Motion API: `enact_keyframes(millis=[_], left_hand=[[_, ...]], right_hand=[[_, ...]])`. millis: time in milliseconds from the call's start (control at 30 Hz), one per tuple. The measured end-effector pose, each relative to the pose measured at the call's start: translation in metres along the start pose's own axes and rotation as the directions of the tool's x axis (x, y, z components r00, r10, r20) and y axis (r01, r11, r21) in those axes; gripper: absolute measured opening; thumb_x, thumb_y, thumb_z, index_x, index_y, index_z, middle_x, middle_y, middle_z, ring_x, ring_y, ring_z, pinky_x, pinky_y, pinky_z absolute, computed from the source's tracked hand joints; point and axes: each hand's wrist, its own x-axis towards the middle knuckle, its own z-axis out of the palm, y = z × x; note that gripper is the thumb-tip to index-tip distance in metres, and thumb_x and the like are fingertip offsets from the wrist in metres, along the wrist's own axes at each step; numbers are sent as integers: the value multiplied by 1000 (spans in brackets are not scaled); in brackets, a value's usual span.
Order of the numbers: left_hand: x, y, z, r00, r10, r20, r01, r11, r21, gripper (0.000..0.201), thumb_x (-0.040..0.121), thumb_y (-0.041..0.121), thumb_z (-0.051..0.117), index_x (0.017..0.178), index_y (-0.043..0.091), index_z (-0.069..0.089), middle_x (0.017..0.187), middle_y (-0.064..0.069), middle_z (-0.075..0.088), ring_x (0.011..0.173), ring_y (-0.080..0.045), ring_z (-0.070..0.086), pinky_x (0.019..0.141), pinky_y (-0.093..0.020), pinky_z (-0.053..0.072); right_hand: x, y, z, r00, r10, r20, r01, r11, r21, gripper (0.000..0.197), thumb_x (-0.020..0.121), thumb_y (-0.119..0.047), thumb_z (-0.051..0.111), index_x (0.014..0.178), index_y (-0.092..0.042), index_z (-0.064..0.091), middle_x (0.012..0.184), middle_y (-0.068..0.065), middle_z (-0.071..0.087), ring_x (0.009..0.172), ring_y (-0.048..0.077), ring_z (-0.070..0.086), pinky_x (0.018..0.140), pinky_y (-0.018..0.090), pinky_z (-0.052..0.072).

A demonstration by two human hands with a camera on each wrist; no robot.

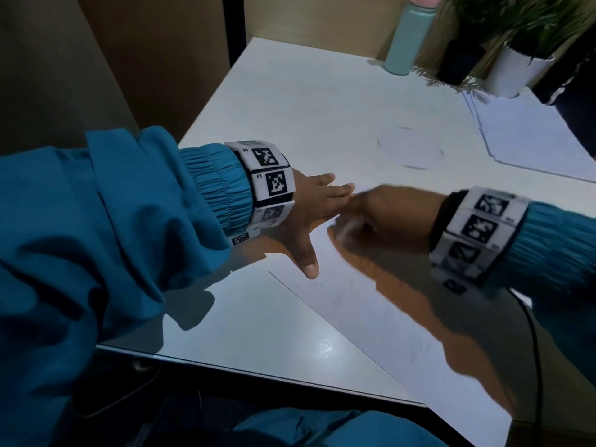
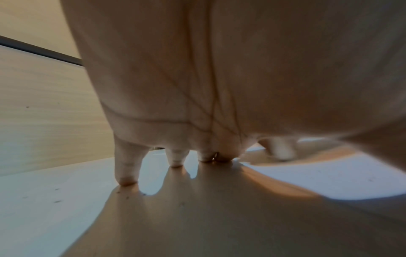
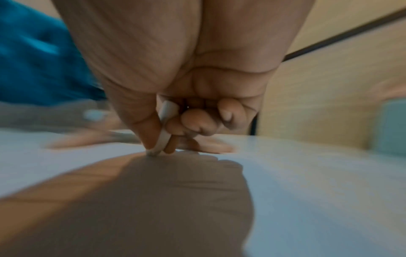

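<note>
While the left hand [image 1: 317,214] lies flat with its fingers straight and spread, pressing on the sheet of paper [image 1: 371,317] that rests on the tabletop [image 1: 290,101], the right hand [image 1: 387,217] pinches a slim white stick [image 3: 163,128] between thumb and forefinger, with its other fingers curled in. The stick's tip touches the sheet just beside the left fingertips, and blur hides what kind of stick it is. Beyond the sheet's far edge stand a pale green bottle [image 1: 408,40], a white plant pot [image 1: 512,72] and a stack of papers [image 1: 532,140].
</note>
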Motion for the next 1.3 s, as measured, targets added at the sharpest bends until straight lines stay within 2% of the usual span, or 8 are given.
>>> enact_keyframes(millis=[267,433,600,733,800,967,1100,1300], left_hand=[[-3,0,0,1000,-8,-7,8,1000,8,145,52,89,62,155,24,-16,162,12,-22,150,-19,-16,118,-55,12],[-3,2,-2,1000,-7,-5,7,1000,-12,140,56,83,67,156,27,-14,161,14,-23,150,-18,-17,117,-57,11],[-3,-1,0,1000,-5,-5,5,1000,-7,144,52,89,61,155,25,-17,161,13,-23,149,-18,-18,118,-54,9],[-1,-1,-1,1000,3,-1,-3,1000,-22,143,53,86,64,155,28,-17,161,14,-24,150,-18,-17,118,-57,9],[-1,-1,-1,1000,0,0,0,1000,-16,143,53,86,64,155,28,-18,161,14,-24,150,-18,-17,117,-57,9],[-3,-1,1,1000,-15,-6,15,1000,-5,144,53,88,62,155,25,-18,161,13,-24,149,-17,-18,118,-53,9],[-3,-1,1,1000,-10,-16,9,1000,-23,143,54,87,64,155,26,-17,161,14,-23,150,-17,-17,119,-54,10],[-3,-1,3,1000,-18,-24,18,1000,-13,145,51,90,61,155,25,-17,161,14,-23,149,-16,-17,118,-53,9]], right_hand=[[-20,-28,14,976,-186,113,182,982,43,30,90,-43,41,105,-27,61,98,-8,63,87,18,62,81,34,52],[9,23,-4,997,35,71,-31,998,-52,41,95,-35,42,131,-21,52,127,4,61,113,28,60,94,32,45],[-17,-20,16,975,-188,122,187,982,20,36,91,-45,35,102,-21,59,98,-5,62,87,21,62,81,36,51],[2,13,3,995,-75,60,70,995,73,23,92,-42,36,98,-47,58,94,-6,64,86,18,61,84,35,47],[4,21,5,1000,-30,-10,30,999,-11,32,94,-41,36,118,-36,57,113,-3,65,100,20,62,92,34,47],[-22,-18,21,957,-264,120,269,963,-28,40,91,-48,31,105,-24,59,101,-8,62,91,19,61,84,36,51],[0,28,-4,998,8,60,-3,997,-81,26,100,-35,35,101,-19,55,112,-2,61,106,23,58,97,36,43],[-23,-5,16,974,-184,129,188,982,-18,34,96,-43,36,104,-19,59,96,-6,58,86,20,58,83,34,49]])
